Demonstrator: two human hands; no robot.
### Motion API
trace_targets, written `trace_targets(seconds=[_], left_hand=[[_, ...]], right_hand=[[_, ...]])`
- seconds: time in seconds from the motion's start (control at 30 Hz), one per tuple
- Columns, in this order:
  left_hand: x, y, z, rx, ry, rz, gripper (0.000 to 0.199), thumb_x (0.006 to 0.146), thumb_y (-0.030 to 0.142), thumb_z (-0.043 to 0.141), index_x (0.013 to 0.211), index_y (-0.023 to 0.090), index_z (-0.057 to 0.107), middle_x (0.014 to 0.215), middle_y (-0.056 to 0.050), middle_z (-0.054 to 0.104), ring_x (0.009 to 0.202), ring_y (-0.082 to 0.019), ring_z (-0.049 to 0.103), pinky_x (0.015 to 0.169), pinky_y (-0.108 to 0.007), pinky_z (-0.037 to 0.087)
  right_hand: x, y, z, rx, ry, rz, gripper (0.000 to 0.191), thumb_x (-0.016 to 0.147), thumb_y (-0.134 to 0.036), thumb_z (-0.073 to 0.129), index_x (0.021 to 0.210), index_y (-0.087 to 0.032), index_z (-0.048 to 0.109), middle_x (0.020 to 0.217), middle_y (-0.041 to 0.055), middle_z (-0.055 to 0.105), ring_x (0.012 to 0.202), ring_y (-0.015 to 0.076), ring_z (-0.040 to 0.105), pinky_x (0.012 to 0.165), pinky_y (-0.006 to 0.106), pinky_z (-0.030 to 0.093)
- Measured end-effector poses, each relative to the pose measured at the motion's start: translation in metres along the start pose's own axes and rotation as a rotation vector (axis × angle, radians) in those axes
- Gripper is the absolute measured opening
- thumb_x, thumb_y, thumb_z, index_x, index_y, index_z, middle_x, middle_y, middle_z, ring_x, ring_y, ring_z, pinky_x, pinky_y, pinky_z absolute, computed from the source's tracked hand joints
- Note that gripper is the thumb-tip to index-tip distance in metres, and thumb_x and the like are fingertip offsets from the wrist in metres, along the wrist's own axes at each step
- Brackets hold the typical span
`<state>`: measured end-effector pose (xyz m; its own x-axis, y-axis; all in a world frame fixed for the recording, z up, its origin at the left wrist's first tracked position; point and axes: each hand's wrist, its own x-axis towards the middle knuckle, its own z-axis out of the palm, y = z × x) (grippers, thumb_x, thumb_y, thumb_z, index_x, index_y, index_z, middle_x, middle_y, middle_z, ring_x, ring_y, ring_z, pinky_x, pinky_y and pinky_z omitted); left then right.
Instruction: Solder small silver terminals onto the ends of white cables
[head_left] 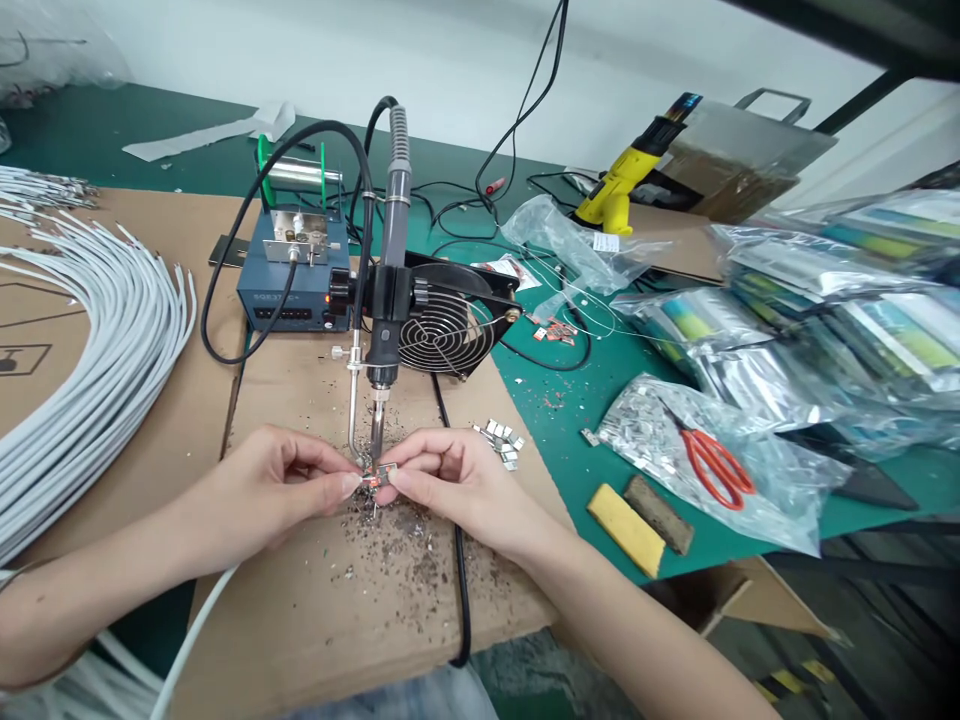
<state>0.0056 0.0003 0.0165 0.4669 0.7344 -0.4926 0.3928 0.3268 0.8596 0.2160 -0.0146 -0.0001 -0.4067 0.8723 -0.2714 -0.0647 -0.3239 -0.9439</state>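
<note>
I see my left hand point(289, 480) and right hand point(442, 478) both pinching a small red-and-silver connector piece point(377, 479) between fingertips, directly under the tip of the upright mounted soldering iron point(384, 330) (solder crumbs litter the brown cardboard sheet point(360, 600)), a white cable point(191, 640) trailing left.

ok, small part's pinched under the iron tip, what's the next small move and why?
Probably raise the small part slightly onto the soldering iron tip. The left hand and right hand pinch it from both sides just beneath the tip, beside the bent feed tube; whether they touch is unclear.
</note>
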Motion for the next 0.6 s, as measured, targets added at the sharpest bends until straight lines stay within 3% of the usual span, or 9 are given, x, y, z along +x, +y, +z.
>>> trace_targets(seconds=[0.6], left_hand=[[0.0020,-0.0002,0.0012,-0.008,0.010,-0.019,0.033,0.078,0.048,0.066,0.079,0.016,0.071,0.057,0.005,0.052,0.036,-0.003,0.031,0.034,-0.016,0.018]], right_hand=[[0.0011,0.0012,0.0033,-0.067,0.041,-0.003,0.027,0.072,-0.037,0.081,0.083,-0.016,0.069,0.074,0.0042,0.075,0.056,0.0115,0.061,0.051,0.024,0.042]])
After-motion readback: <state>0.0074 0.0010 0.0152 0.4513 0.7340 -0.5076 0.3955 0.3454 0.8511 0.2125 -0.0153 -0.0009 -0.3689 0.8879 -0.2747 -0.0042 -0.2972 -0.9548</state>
